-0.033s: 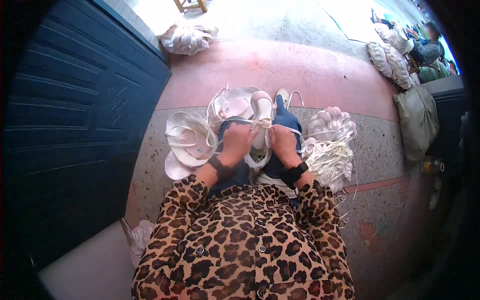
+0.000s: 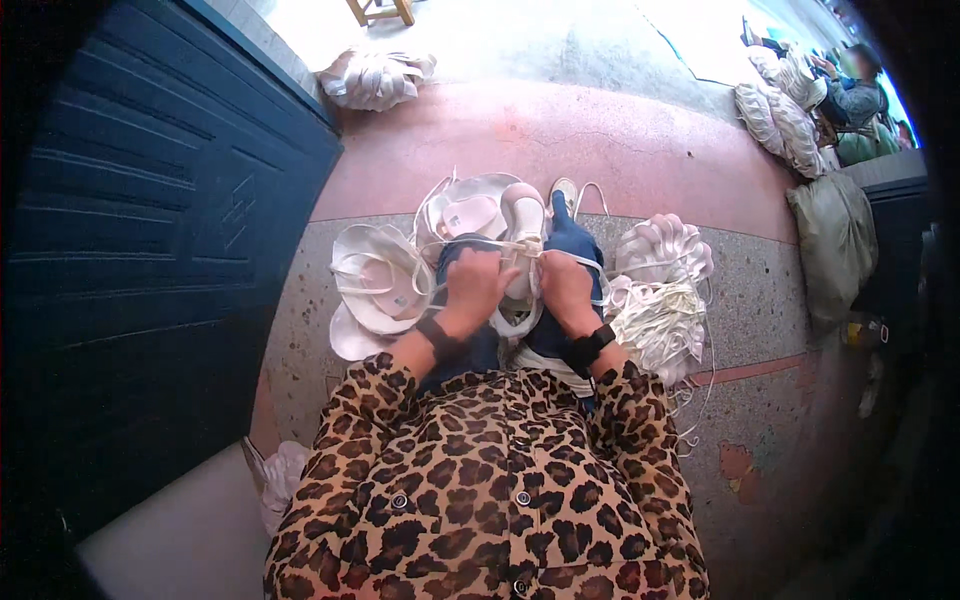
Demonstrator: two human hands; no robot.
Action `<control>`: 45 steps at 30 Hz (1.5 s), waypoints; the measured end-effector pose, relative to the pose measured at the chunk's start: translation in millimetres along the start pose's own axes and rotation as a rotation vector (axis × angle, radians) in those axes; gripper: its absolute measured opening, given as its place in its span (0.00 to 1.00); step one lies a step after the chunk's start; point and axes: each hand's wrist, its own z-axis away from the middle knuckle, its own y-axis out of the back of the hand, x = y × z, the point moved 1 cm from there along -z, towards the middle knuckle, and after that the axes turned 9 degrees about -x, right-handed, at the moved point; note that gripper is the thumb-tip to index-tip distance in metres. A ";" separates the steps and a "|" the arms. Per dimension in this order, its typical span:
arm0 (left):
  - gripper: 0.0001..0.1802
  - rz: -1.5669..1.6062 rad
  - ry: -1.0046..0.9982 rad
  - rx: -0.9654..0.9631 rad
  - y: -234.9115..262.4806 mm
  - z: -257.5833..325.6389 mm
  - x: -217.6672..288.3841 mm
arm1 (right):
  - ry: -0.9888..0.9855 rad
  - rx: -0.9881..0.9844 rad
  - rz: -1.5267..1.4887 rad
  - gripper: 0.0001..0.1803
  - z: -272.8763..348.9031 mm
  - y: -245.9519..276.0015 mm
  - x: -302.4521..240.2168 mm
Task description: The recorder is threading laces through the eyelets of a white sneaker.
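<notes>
**White lace (image 2: pixel 531 246) between two hands**

The right hand (image 2: pixel 567 288) pinches the lace; whether the left hand (image 2: pixel 474 288) grips it, I cannot tell. Below and ahead of them sits a pale shoe (image 2: pixel 524 210). Bundled laces (image 2: pixel 660 325) lie to their right.

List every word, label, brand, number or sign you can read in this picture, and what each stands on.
No text is readable.
Pale pink patch at left: small grey mark, too small.
Pale pink patch beyond the knees: small dark mark, too small.
Pale piece between the knees: no legible lettering.
Dark blue door: diamond-like lines, no legible lettering.
</notes>
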 end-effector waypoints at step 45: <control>0.31 0.506 -0.291 -0.866 0.3 -141.8 14.5 | 0.207 0.079 0.283 0.18 19.8 15.5 -26.0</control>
